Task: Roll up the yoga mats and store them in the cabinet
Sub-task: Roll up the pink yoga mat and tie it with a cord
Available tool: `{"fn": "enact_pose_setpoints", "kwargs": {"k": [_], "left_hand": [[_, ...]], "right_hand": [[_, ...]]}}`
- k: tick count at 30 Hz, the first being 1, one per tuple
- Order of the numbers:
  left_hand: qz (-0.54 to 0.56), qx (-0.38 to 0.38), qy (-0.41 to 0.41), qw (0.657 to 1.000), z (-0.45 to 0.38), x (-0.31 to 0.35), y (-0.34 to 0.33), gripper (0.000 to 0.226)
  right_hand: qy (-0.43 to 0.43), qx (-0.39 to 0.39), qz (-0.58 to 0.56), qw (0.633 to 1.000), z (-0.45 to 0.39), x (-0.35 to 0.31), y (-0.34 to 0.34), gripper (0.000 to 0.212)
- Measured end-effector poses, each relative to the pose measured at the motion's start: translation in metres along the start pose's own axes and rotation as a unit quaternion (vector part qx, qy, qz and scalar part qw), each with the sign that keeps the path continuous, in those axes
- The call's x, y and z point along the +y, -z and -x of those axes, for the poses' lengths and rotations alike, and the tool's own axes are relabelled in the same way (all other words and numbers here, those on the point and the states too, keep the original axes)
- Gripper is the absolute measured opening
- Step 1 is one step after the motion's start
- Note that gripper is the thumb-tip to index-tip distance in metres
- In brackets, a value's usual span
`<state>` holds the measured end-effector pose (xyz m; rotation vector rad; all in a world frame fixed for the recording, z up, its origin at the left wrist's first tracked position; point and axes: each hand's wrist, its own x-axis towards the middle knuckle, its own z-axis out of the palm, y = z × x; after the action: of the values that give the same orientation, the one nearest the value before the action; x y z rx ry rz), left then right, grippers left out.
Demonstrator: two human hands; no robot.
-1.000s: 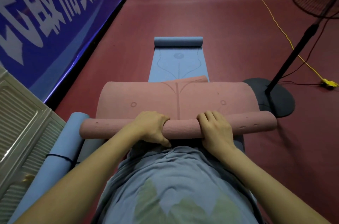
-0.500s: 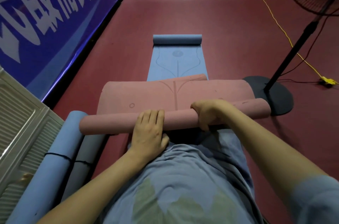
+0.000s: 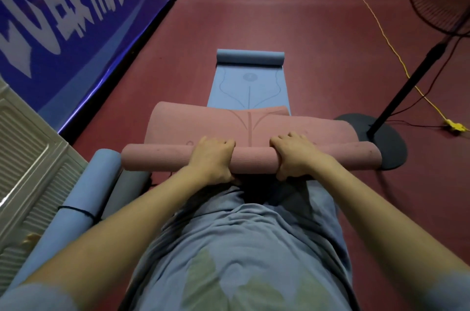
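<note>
Cabinet (image 3: 33, 158): pale louvred panel at far left, only partly in frame.
Rolled blue mats (image 3: 76, 209): two lying beside the cabinet, long axes running away from the person, the nearer one bound with a dark cord.
Pink yoga mat (image 3: 249, 160): partly rolled; the roll's long axis runs left to right across the body, its unrolled portion lying beyond the hands.
Left hand (image 3: 212, 160): fingers curled over the roll left of centre, gripping it.
Right hand (image 3: 293, 158): gripping the roll right of centre likewise; the hands are about equally near.
Blue yoga mat (image 3: 249, 86): flat, far end curled, directly ahead beneath the pink one.
Standing fan (image 3: 396, 97): at right.
Judgement: rolling should proceed straight away from the person.
</note>
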<state>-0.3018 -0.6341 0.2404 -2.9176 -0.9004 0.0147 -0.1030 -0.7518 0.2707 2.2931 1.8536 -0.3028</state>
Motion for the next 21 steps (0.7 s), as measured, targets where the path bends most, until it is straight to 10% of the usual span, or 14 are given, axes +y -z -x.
{"fn": "enact_pose_setpoints", "kwargs": {"k": [6, 11, 21], "left_hand": [[0.121, -0.191, -0.019, 0.974, -0.036, -0.013, 0.036, 0.069], [0.121, -0.212, -0.026, 0.969, -0.04, -0.014, 0.037, 0.06], [0.027, 0.058, 0.038, 0.997, 0.002, 0.01, -0.01, 0.066]], "right_hand": [[0.007, 0.047, -0.018, 0.999, 0.003, 0.018, 0.005, 0.068], [-0.018, 0.137, 0.037, 0.99, 0.011, 0.009, -0.023, 0.061], [-0.053, -0.057, 0.013, 0.997, -0.017, 0.007, 0.01, 0.071]]}}
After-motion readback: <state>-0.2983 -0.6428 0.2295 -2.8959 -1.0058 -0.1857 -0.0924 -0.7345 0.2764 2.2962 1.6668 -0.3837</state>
